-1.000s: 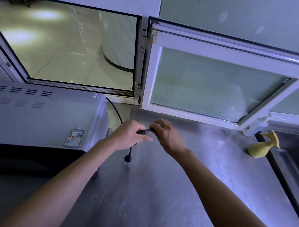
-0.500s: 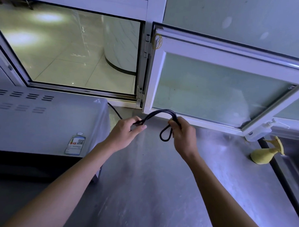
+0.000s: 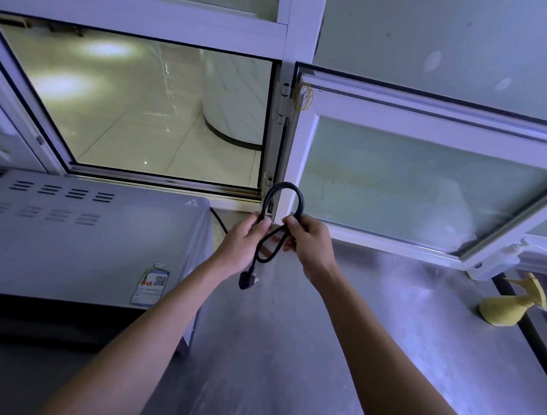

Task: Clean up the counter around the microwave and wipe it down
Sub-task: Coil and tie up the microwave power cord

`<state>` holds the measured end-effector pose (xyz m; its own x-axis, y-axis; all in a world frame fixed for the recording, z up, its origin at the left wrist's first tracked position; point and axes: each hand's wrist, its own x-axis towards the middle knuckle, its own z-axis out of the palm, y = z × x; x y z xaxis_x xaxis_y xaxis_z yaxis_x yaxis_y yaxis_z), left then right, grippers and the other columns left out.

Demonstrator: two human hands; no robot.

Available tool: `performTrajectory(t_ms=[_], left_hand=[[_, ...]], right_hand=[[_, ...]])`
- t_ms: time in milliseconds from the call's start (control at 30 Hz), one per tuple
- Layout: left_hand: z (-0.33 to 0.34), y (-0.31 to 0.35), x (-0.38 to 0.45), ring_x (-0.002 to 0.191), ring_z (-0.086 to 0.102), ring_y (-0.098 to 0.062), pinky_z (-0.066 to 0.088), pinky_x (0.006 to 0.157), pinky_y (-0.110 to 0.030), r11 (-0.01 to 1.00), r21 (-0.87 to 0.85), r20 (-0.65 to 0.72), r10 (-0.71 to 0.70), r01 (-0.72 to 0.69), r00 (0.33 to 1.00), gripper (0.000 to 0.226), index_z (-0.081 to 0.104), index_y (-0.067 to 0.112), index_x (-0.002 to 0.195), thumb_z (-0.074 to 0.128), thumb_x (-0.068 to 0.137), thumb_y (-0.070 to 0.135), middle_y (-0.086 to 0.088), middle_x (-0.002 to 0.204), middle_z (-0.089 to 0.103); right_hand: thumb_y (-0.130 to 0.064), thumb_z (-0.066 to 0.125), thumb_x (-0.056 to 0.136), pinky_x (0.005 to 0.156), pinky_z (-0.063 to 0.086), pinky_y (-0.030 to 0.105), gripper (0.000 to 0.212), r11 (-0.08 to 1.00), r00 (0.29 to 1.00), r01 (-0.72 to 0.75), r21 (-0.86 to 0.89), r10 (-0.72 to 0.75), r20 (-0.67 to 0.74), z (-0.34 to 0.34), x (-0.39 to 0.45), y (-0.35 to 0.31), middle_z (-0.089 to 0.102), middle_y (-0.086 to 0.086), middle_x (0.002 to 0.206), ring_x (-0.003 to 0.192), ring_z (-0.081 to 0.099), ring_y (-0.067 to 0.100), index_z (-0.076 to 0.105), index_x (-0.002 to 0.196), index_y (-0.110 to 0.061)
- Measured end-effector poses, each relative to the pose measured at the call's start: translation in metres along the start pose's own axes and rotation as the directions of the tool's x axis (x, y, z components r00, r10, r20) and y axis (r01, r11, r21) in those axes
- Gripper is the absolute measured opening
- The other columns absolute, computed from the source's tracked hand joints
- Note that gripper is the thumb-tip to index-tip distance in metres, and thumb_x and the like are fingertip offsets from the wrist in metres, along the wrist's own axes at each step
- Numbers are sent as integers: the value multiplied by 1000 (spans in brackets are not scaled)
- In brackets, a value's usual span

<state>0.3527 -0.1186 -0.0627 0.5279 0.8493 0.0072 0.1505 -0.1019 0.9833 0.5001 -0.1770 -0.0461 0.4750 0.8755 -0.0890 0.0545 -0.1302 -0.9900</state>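
Note:
A grey microwave (image 3: 86, 240) stands on the steel counter (image 3: 338, 335) at the left. Its black power cord (image 3: 285, 189) runs from behind the microwave and is folded into loops above the counter. My left hand (image 3: 242, 246) grips the cord on the left of the loops. My right hand (image 3: 308, 243) pinches the looped strands on the right. The black plug (image 3: 247, 281) dangles below my left hand, just above the counter.
An open white-framed window sash (image 3: 423, 182) swings in over the counter's back right. A yellow cloth bundle (image 3: 509, 307) lies at the right by a dark sink edge (image 3: 530, 328). Behind the microwave is an open hatch onto a tiled floor.
Both hands lifted the cord off the counter and folded it into loops. They first drew apart, then came together again, and the plug now hangs free below my left hand.

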Motion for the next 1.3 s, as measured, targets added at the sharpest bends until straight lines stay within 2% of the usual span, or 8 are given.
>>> performTrajectory(t_ms=[133, 267, 367, 567, 767, 1000, 1167, 1300], left_hand=[[-8, 4, 5, 104, 69, -6, 51, 95, -27, 993, -66, 72, -89, 94, 993, 30, 66, 24, 119, 45, 105, 41, 6, 110, 75], [-14, 11, 8, 76, 68, -7, 47, 69, -16, 982, -72, 142, -165, 177, 976, 37, 68, 14, 113, 43, 106, 39, 1, 90, 75], [-20, 22, 11, 69, 66, -5, 43, 55, -8, 975, -100, 224, -172, 198, 959, 43, 66, 2, 120, 39, 107, 34, -15, 100, 74], [-32, 33, 16, 79, 67, -5, 44, 62, -7, 986, -47, 350, -131, 157, 928, 39, 64, 4, 125, 42, 107, 31, -15, 105, 76], [-34, 23, 18, 76, 62, -22, 50, 75, -28, 990, -62, 334, -102, 130, 937, 36, 63, -3, 119, 52, 103, 28, -11, 87, 71], [-30, 23, 18, 67, 57, -24, 46, 56, -31, 988, -72, 214, -122, 140, 969, 24, 66, -9, 103, 73, 89, 9, -13, 71, 62], [-33, 39, 28, 61, 54, -22, 44, 53, -29, 987, -38, 159, -145, 153, 976, 11, 64, 3, 78, 68, 88, 6, -11, 64, 63], [-41, 57, 44, 52, 51, -20, 41, 47, -26, 989, -1, 73, -149, 150, 986, 22, 62, 8, 64, 68, 85, 8, -10, 59, 61]], right_hand=[[-17, 60, 98, 62, 49, 40, 18, 1000, 1000, 2, -8, -2, -9, 7, 11, 1, 65, 11, 70, 55, 56, 22, 64, 90, -1], [-19, 66, 95, 61, 51, 34, 14, 1000, 1000, 23, -17, -23, -5, 8, 20, -9, 65, 6, 73, 58, 57, 17, 70, 89, -7], [-20, 67, 94, 60, 52, 32, 13, 998, 999, 45, -47, -46, -6, 10, 26, -17, 66, 2, 74, 57, 59, 16, 72, 89, -9], [-20, 70, 92, 63, 56, 35, 13, 992, 998, 65, -105, -65, 5, 12, 37, -31, 67, 4, 77, 55, 60, 13, 72, 88, -8], [-11, 70, 91, 61, 54, 31, 10, 999, 998, 19, -41, -17, 55, 15, 45, -38, 68, 13, 84, 57, 62, 18, 71, 91, -1], [-9, 69, 91, 60, 53, 26, 12, 991, 990, 47, -123, -29, 141, 13, 46, -44, 66, 11, 80, 62, 61, 17, 71, 94, 2], [-18, 66, 93, 61, 55, 29, 9, 955, 979, 176, -240, -144, 147, 9, 54, -64, 72, 3, 89, 74, 66, 13, 73, 98, -15], [-24, 64, 92, 72, 52, 24, 12, 877, 939, 307, -370, -343, -35, 4, 70, -86, 73, -10, 89, 79, 66, 6, 73, 99, -25]])
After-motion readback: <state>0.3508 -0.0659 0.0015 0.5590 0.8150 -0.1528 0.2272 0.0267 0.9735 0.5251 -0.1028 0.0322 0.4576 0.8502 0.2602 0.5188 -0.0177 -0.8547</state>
